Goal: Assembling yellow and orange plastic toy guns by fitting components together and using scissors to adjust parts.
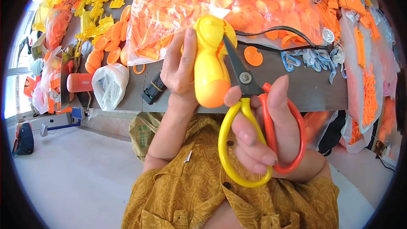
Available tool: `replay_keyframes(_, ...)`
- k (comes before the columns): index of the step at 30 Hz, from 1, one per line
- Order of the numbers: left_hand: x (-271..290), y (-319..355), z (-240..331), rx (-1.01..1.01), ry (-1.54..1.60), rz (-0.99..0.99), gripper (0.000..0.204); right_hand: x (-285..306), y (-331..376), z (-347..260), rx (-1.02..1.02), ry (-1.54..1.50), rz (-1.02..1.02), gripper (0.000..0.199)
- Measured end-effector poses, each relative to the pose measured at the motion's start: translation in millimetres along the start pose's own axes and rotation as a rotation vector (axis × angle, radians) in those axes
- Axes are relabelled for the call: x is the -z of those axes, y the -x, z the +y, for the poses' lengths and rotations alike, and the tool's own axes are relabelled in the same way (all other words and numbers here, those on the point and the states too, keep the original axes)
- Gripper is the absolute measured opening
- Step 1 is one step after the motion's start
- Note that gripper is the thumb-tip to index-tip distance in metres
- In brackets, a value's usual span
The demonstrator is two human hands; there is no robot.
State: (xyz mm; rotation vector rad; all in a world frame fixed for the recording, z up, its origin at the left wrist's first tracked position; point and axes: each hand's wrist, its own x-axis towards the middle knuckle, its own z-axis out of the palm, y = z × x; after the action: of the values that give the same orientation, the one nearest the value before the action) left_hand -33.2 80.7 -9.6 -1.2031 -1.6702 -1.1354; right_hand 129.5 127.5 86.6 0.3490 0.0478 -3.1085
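Figure: trimming a moulded part over the workbench (296,89). At left, our left hand (180,70) is clenched around a yellow plastic toy body (210,65), held upright above the bench edge. To its right, the dark blades of the scissors (237,70) meet the part's upper rim, apparently at a small flash tab, though the contact is hard to resolve. Our right hand (263,131) grips the yellow and red loop handles. We judge two risks: the blades sit near the left fingertips, and a skewed cut could gouge the plastic or twist it loose.
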Motion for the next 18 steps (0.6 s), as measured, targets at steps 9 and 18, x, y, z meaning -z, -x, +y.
replay_keyframes(9,0,-6,-19,-0.066,0.078,-0.19,0.047,1,-5,-13,0.086,0.463,0.285,0.065)
replay_keyframes(18,-6,-5,-16,-0.002,0.042,-0.12,0.048,4,-14,-12,0.216,0.446,0.286,0.057)
